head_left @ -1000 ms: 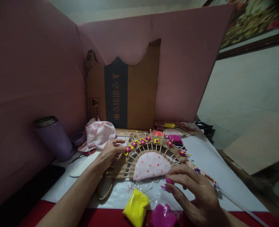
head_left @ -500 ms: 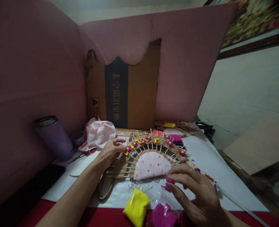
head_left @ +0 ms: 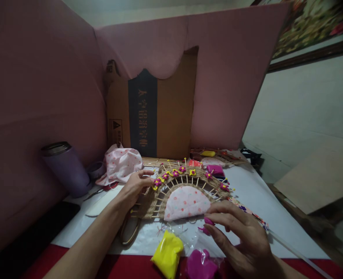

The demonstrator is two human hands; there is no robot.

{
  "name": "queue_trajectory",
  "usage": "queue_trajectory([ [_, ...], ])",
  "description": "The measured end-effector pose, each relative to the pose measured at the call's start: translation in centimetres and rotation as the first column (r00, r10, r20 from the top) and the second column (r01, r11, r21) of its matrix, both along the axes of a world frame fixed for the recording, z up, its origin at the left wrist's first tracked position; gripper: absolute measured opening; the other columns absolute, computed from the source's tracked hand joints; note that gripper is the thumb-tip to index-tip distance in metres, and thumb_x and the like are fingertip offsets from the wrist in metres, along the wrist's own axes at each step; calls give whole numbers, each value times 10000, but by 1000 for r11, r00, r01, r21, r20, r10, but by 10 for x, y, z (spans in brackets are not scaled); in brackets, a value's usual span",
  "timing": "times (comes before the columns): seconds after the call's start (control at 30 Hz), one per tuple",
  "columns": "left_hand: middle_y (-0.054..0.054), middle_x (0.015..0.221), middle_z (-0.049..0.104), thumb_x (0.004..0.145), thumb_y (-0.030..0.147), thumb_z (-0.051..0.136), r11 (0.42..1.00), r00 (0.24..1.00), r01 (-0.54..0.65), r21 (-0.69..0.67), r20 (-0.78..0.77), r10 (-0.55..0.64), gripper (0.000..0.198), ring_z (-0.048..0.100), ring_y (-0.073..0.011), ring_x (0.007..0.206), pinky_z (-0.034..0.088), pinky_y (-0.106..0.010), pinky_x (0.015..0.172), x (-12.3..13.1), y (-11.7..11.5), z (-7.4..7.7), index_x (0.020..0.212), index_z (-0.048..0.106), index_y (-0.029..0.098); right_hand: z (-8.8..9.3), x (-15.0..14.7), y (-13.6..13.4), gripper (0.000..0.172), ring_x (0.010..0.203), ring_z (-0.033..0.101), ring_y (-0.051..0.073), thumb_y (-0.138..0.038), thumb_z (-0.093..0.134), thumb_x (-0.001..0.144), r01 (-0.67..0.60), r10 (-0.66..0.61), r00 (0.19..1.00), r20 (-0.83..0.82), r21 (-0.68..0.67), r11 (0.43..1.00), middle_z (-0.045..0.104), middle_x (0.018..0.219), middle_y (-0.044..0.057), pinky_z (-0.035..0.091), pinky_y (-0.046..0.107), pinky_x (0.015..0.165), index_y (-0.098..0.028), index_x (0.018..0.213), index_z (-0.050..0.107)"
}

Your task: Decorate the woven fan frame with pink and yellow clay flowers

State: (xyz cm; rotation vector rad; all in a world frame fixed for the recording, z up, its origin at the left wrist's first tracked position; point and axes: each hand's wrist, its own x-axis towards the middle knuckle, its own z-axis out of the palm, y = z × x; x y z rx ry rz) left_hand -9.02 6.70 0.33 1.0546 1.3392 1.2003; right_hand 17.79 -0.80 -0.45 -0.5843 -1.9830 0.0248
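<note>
A half-round woven twine fan with thin wooden ribs lies before me, a dotted cloth half-circle at its centre. Magenta and yellow clay flowers run along its curved band. At the fan's upper left, my left hand grips the edge, fingertips beside the leftmost flowers; its thumb is hidden. My right hand pinches a small lump of magenta clay between thumb and fingers, just right of the cloth. Below it sit a bag of magenta clay and a yellow clay packet.
A purple tumbler and a crumpled dotted cloth stand at the left, with a black flat object nearer me. Behind the fan are a cardboard box and more clay packets. A pale rod lies at right.
</note>
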Motion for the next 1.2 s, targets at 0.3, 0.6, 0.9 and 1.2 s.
queue_trajectory([
  [0.3,2,622,636,512,151,694,1000,1000,4,0,-2,-4,429,477,-69,451,261,-175,407,2,-3,5,927,589,122,1,-1,0,156,782,613,169,-69,602,755,4,-4,1000,-4,2,1000,624,834,64,538,285,654,-161,880,622],
  [0.6,22,561,605,523,153,687,1000,998,-19,17,-54,20,413,433,-60,425,237,-173,405,1,0,-2,922,588,110,2,-1,0,145,786,616,170,-77,604,761,12,-12,1000,-4,10,1000,627,838,71,536,283,666,-159,879,624],
  [0.9,22,564,610,507,165,693,1000,999,-13,16,-49,13,434,453,-71,422,237,-184,404,2,-2,1,926,591,121,1,-1,1,137,772,623,167,-84,595,765,21,-21,1000,-7,20,1000,633,825,64,540,283,660,-165,871,628],
  [1.2,13,589,622,499,179,718,1000,999,-11,20,-47,12,448,502,-91,463,278,-187,427,3,-3,1,925,590,128,0,-1,1,142,775,623,174,-91,593,766,21,-21,1000,0,11,1000,631,836,66,545,293,658,-167,882,624],
])
